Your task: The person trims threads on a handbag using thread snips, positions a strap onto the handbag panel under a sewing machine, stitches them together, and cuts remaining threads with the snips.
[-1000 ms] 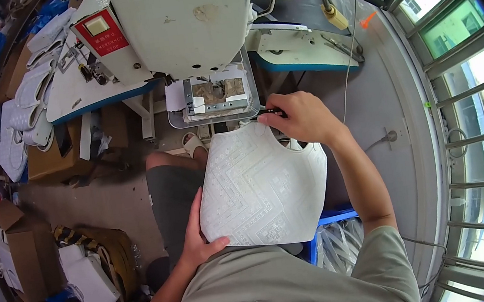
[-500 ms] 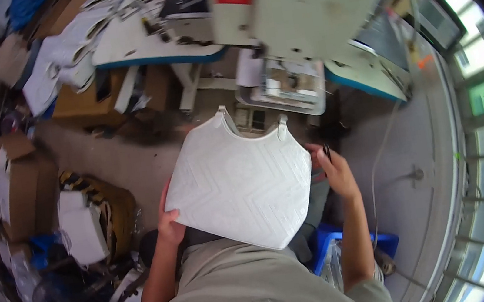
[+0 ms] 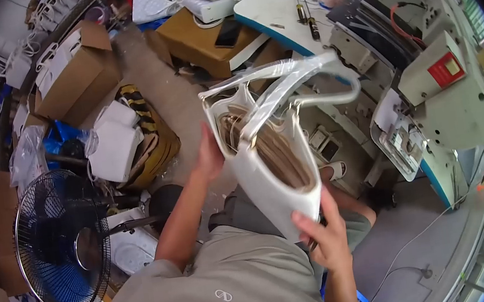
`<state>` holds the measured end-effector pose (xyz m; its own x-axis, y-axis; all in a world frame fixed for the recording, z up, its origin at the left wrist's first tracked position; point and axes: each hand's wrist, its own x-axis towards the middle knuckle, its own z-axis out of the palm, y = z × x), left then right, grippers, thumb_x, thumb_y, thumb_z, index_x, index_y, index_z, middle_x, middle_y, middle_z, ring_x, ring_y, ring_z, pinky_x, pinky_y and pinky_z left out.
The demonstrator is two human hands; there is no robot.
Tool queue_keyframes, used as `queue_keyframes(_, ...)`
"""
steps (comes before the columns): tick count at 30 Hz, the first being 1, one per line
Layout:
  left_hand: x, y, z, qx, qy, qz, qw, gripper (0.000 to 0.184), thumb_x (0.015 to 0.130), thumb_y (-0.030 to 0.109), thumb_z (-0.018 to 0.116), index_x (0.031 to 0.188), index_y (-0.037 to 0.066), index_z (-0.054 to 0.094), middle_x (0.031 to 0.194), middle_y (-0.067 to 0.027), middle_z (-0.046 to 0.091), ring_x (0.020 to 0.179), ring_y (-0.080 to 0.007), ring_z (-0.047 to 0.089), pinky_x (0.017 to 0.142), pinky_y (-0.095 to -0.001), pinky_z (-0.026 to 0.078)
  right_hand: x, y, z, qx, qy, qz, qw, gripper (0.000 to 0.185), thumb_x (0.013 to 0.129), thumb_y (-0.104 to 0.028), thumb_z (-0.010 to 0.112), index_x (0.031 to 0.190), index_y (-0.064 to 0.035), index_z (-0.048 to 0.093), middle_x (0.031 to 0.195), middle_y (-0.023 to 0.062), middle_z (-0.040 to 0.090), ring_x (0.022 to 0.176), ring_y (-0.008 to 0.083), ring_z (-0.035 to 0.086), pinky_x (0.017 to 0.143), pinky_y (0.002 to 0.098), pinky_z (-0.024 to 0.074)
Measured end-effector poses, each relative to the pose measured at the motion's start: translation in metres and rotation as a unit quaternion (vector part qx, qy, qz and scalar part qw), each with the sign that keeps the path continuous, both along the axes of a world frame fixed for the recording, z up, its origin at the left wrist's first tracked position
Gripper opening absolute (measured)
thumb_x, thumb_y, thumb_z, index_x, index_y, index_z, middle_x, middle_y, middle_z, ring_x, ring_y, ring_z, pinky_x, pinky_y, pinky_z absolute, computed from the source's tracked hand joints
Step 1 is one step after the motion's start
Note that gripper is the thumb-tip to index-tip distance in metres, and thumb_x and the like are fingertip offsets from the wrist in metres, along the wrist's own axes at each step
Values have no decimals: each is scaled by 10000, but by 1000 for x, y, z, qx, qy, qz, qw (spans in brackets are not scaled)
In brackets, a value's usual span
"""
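Note:
A white handbag (image 3: 257, 176) is held in front of my body, tilted with its open top facing me. Its beige lining shows inside, and its shiny-looking handles (image 3: 288, 81) stretch up and to the right. My left hand (image 3: 211, 155) grips the bag's left end, the fingertips partly hidden behind it. At the near right end, my right hand (image 3: 326, 231) holds the bag with the thumb on its outer side. Something small and dark shows by the right palm, too little to name.
A fan (image 3: 64, 241) stands at the left, near cardboard boxes (image 3: 75, 66). White bags (image 3: 112, 143) rest on a yellow-black sack (image 3: 158, 143). Ahead is a worktable (image 3: 263, 10) with screwdrivers (image 3: 307, 20); a sewing machine (image 3: 448, 93) stands at the right.
The handbag has turned from its flat quilted side to show its open top and handles. My right hand has moved from beside it onto its near end. The view has swung left.

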<state>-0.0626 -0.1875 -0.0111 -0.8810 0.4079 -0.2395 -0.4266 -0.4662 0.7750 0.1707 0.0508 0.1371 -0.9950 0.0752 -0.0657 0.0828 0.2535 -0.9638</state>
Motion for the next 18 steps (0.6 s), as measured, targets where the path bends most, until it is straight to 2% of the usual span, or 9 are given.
queue_keyframes(1,1,11,8,-26,12,11,1000,752,1093,644,299,1623,112,340,1571,-103,492,1429,-238,499,1203,-401,396,-4,3,-5,154,224,59,960,564,745,75,754,1267,-139,761,1577,316,447,1300,448,616,992,396,539)
queue_keyframes(2,1,16,5,-53,161,16,985,701,1107,594,319,1612,111,370,1569,-89,502,1405,-224,528,1181,-393,433,1,-1,-4,191,229,45,954,552,684,-75,860,1191,-288,814,1594,216,452,1307,437,615,990,450,592)
queue_keyframes(3,2,21,9,-15,61,21,998,659,1109,529,378,1619,112,363,1589,-87,482,1423,-230,510,1197,-399,417,3,-3,-1,192,226,42,954,552,684,-75,860,1191,-288,814,1594,216,452,1307,437,615,990,450,592)
queue_keyframes(5,1,35,-26,-20,29,51,998,647,1102,483,428,1631,121,344,1601,-90,471,1426,-248,512,1200,-403,416,5,-10,16,192,262,56,944,572,679,26,818,1199,-211,804,1629,303,385,1337,486,582,1027,455,544)
queue_keyframes(8,6,56,-37,16,8,-16,1000,641,1098,474,442,1620,111,357,1589,-98,480,1418,-249,520,1193,-401,425,-2,-29,29,242,335,43,910,455,690,-139,903,1114,-288,832,1632,104,430,1371,476,544,1021,494,574)
queue_keyframes(9,20,47,-35,34,2,-40,999,638,1097,469,449,1614,106,364,1583,-102,484,1413,-250,523,1190,-400,430,-2,-36,34,270,334,51,901,441,685,-212,928,1101,-326,834,1544,40,501,1395,452,516,999,483,590)
queue_keyframes(10,17,76,-35,52,-3,-61,997,635,1095,465,456,1608,101,370,1577,-106,489,1409,-250,527,1186,-399,434,-4,-41,39,278,337,63,897,426,692,-226,931,1092,-336,835,1515,26,516,1394,438,513,985,467,593)
queue_keyframes(12,31,53,-27,89,-11,-95,991,629,1092,455,470,1597,91,384,1565,-114,498,1400,-251,535,1179,-397,443,-4,-51,47,293,321,94,895,401,719,-256,926,1096,-351,829,1474,-34,541,1396,402,499,944,425,594)
queue_keyframes(18,-23,90,0,211,-17,-189,959,612,1082,428,513,1563,60,424,1529,-139,525,1374,-254,558,1157,-391,470,0,-64,29,296,311,141,892,435,750,-222,859,1167,-332,802,1478,-64,569,1360,357,538,974,418,558)
